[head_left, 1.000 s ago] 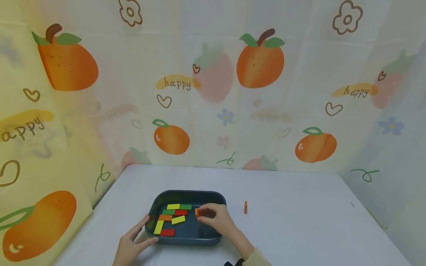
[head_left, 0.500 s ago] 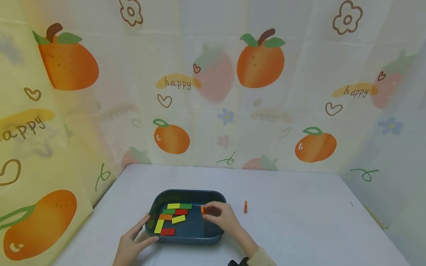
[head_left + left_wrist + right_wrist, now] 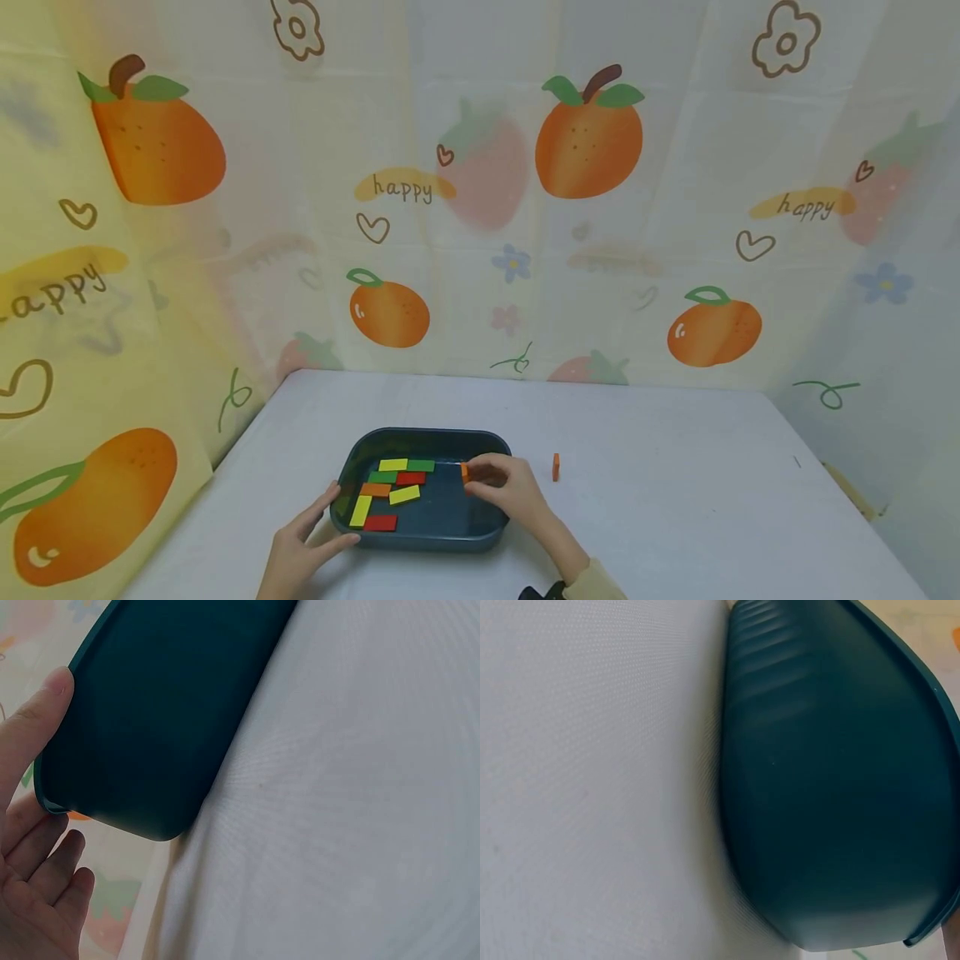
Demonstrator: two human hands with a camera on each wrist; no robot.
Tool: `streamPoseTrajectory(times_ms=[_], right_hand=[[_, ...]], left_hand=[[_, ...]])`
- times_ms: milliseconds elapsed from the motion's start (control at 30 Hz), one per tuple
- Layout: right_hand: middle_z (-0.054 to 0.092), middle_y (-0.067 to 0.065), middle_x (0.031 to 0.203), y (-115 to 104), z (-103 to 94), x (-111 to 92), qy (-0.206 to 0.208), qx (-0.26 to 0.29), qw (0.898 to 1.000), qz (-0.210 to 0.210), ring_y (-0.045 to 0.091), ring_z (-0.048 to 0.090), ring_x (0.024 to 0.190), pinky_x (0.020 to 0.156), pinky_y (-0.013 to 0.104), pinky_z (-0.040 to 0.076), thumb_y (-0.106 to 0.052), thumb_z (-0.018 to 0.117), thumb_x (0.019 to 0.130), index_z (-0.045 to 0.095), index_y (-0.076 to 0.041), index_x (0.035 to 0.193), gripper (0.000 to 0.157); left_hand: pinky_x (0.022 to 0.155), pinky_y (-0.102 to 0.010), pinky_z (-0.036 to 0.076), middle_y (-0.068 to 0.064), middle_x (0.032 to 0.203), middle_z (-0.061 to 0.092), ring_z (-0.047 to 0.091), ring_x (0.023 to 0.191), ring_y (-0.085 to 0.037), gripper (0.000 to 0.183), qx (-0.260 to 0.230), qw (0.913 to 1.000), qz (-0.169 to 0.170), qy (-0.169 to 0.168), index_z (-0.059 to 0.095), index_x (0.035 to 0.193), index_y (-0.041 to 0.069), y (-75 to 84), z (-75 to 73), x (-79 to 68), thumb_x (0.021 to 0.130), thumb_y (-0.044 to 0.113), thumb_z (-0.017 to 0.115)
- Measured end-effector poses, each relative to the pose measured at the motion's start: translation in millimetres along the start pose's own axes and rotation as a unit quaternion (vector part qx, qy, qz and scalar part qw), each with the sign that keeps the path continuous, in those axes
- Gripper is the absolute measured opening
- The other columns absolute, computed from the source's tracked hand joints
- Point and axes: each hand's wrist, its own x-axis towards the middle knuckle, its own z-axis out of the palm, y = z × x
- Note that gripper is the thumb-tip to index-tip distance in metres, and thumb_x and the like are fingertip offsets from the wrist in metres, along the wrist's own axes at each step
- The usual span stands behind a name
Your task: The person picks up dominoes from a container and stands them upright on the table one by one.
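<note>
In the head view, a dark teal tray (image 3: 427,542) sits on the table. My left hand (image 3: 303,546) holds its left end, thumb and forefinger spread along the rim; the left wrist view shows the thumb tip at the rim and other fingers loosely bent. My right hand (image 3: 510,490) reaches over the tray's right side and pinches an upright orange domino block (image 3: 464,472), partly covered by the fingers. Flat blocks lie in the tray's left half, among them a red block (image 3: 380,522), a yellow block (image 3: 404,495) and a green block (image 3: 422,466).
Another orange block (image 3: 556,467) stands on edge on the white tabletop (image 3: 675,500), right of the tray. A fruit-printed curtain (image 3: 480,250) rises behind the table and along both sides. Seen from the right wrist, the tray's outer wall (image 3: 840,787) fills much of the view.
My right hand has shifted slightly right and back inside the tray, carrying the orange block. The left hand keeps its place on the tray, and the flat blocks have not moved.
</note>
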Motion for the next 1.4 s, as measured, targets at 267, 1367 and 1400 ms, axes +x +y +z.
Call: streamPoseTrajectory(times_ms=[267,1367,1400], right_hand=[[0.064,0.015,0.091,4,-1.7,-2,0.0,0.012,1.0,-0.006,0.02,0.062,0.081,0.071,0.029,0.053,0.002,0.065,0.08,0.061,0.006,0.099,0.02],[0.064,0.009,0.091,44,-26.8,-12,0.066,0.005,0.995,-0.077,0.015,0.062,0.08,0.066,0.026,0.054,-0.009,0.068,0.08,0.063,0.002,0.098,0.022],[0.064,0.009,0.09,44,-28.4,-13,0.073,0.005,0.995,-0.074,0.015,0.062,0.08,0.066,0.026,0.054,-0.009,0.068,0.08,0.063,0.002,0.098,0.022]], left_hand=[[0.094,-0.041,0.038,-0.006,0.131,0.045,0.033,0.107,0.015,0.071,0.0,1.0,-0.004,-0.003,0.051,0.126,0.007,0.2,-0.6,-0.4,0.064,0.026,0.08],[0.092,-0.03,0.04,-0.004,0.129,0.046,0.035,0.108,0.013,0.071,0.002,1.0,0.006,0.0,0.051,0.127,0.008,-2.9,-0.1,-0.4,0.065,0.026,0.08],[0.092,-0.033,0.04,-0.004,0.129,0.046,0.035,0.108,0.014,0.071,0.0,1.0,0.005,0.0,0.051,0.127,0.008,-2.6,0.0,-0.3,0.065,0.027,0.08]])
